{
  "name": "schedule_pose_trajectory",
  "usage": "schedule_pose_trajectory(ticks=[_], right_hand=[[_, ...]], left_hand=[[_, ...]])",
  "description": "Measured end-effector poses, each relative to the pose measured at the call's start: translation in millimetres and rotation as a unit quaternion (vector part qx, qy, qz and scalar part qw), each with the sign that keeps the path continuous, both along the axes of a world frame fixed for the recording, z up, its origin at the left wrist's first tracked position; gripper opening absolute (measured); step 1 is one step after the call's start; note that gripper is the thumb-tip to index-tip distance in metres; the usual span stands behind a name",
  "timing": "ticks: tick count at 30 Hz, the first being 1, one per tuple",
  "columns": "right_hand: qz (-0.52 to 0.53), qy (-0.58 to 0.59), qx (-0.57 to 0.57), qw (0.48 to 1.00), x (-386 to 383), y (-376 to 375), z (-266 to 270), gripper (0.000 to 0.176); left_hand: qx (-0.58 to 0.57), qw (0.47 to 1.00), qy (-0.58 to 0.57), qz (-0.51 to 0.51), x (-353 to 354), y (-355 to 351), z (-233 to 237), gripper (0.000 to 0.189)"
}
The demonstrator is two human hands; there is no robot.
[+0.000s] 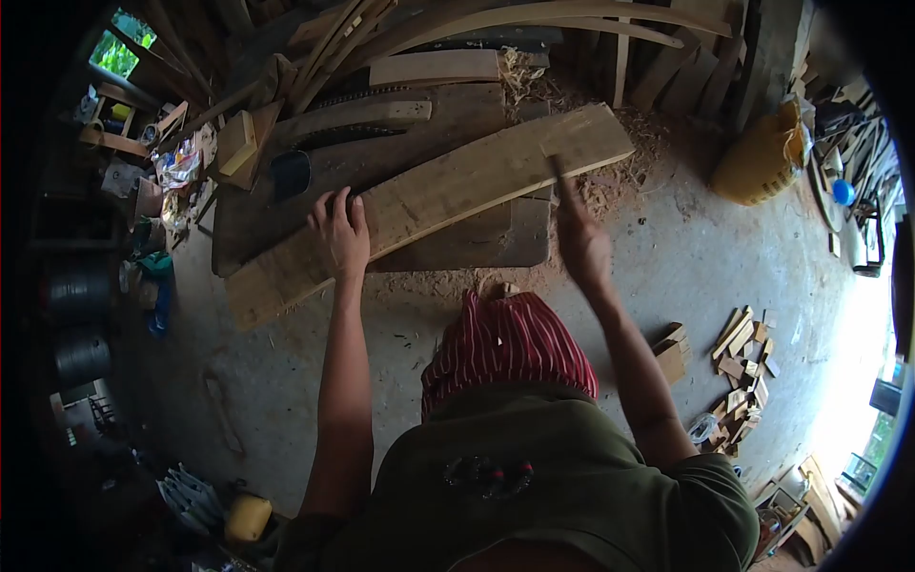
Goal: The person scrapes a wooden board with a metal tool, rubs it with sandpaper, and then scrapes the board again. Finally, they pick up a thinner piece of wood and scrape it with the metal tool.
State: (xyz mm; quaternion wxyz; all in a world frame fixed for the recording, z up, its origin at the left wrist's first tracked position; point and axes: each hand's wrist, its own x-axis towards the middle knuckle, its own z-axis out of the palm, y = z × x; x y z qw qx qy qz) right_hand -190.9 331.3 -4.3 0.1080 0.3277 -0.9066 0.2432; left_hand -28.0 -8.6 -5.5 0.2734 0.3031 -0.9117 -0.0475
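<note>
A long, thick wooden plank (486, 170) lies slantwise across a low, dark worktable (457, 250), its near-left end jutting past the edge. My left hand (341, 231) lies across the plank left of its middle, fingers bent at the far edge, gripping it. Over the plank's right part, my right hand (583, 243) is closed around a slim dark tool (556, 167). The tool's tip overlaps the wood in this view. Motion blur smears this hand and tool, and I cannot tell the tool's exact kind.
Behind the plank, a curved wooden piece (357, 116) and a pale board (434, 68) lie on the table. Wood shavings (522, 71) cover its back corner. A yellow sack (762, 157) stands right on the concrete floor, with wood offcuts (739, 377) nearer me.
</note>
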Motion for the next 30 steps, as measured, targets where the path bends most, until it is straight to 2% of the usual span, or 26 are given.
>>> schedule_pose_trajectory(ticks=[1, 2, 3, 5, 7, 8, 10, 11, 12, 13, 14, 15, 17, 19, 21, 22, 24, 25, 26, 27, 30], right_hand=[[-0.037, -0.096, -0.049, 0.994, -15, 11, 17, 0.06], [-0.105, -0.109, 0.028, 0.988, -31, 24, 0, 0.058], [-0.104, -0.06, 0.044, 0.992, -31, 27, -13, 0.061], [0.002, -0.075, 0.01, 0.997, 1, 2, -2, 0.067], [0.1, 0.001, 0.054, 0.993, 49, -32, -26, 0.072], [0.101, 0.002, 0.053, 0.993, 61, -42, -16, 0.072], [0.166, -0.117, 0.139, 0.969, 78, -56, 2, 0.073], [0.146, 0.009, -0.01, 0.989, 68, -52, 5, 0.07], [0.042, 0.112, 0.321, 0.939, 61, -41, 11, 0.068], [0.013, 0.04, 0.156, 0.987, 43, -28, 2, 0.066], [-0.016, -0.033, -0.012, 0.999, 21, -15, -8, 0.065], [-0.042, -0.126, -0.029, 0.991, 8, -5, -17, 0.067], [-0.038, -0.04, -0.008, 0.998, 31, -31, -3, 0.068], [0.011, -0.053, 0.066, 0.996, 73, -71, -14, 0.069], [0.108, -0.058, -0.037, 0.992, 115, -106, -15, 0.072], [0.106, -0.056, -0.036, 0.992, 117, -110, -4, 0.072], [0.078, 0.088, 0.103, 0.988, 110, -113, 27, 0.073], [0.089, -0.052, -0.072, 0.992, 85, -99, 9, 0.073], [0.0, -0.049, 0.026, 0.998, 65, -86, 14, 0.072], [-0.046, -0.056, -0.03, 0.997, 47, -74, 7, 0.072], [-0.074, -0.003, 0.007, 0.997, 50, -75, -10, 0.073]], left_hand=[[-0.003, 1.0, 0.006, -0.005, -2, -1, -2, 0.03], [-0.004, 1.0, 0.013, -0.009, -2, -2, -4, 0.03], [-0.003, 1.0, 0.009, -0.006, -2, -2, -5, 0.03], [-0.012, 1.0, 0.009, -0.005, -3, -4, -5, 0.03], [0.019, 1.0, 0.009, 0.002, -4, 1, 0, 0.03], [0.048, 0.999, 0.008, 0.006, -4, 2, 1, 0.03], [0.036, 0.999, 0.015, -0.002, -3, 2, -2, 0.03], [0.026, 0.999, 0.024, -0.008, -2, 1, -1, 0.03], [0.035, 0.999, 0.03, -0.011, -1, 1, -2, 0.031], [0.034, 0.999, 0.028, -0.011, -1, 2, 1, 0.031], [0.049, 0.998, 0.027, -0.009, -1, 4, 5, 0.031], [0.065, 0.998, 0.025, -0.008, 0, 4, 6, 0.032], [0.045, 0.999, 0.011, -0.018, 1, 2, 5, 0.033], [0.034, 0.999, 0.011, -0.034, 3, 3, 7, 0.03], [0.038, 0.998, 0.017, -0.041, 6, 2, 7, 0.029], [0.042, 0.997, 0.022, -0.052, 7, 0, 6, 0.028], [0.048, 0.996, 0.029, -0.071, 9, -2, 5, 0.027], [0.049, 0.995, 0.033, -0.074, 10, -2, 6, 0.027], [0.046, 0.995, 0.032, -0.083, 10, -1, 8, 0.027], [0.044, 0.994, 0.032, -0.091, 9, 0, 9, 0.028], [0.034, 0.994, 0.018, -0.105, 6, -1, 7, 0.028]])
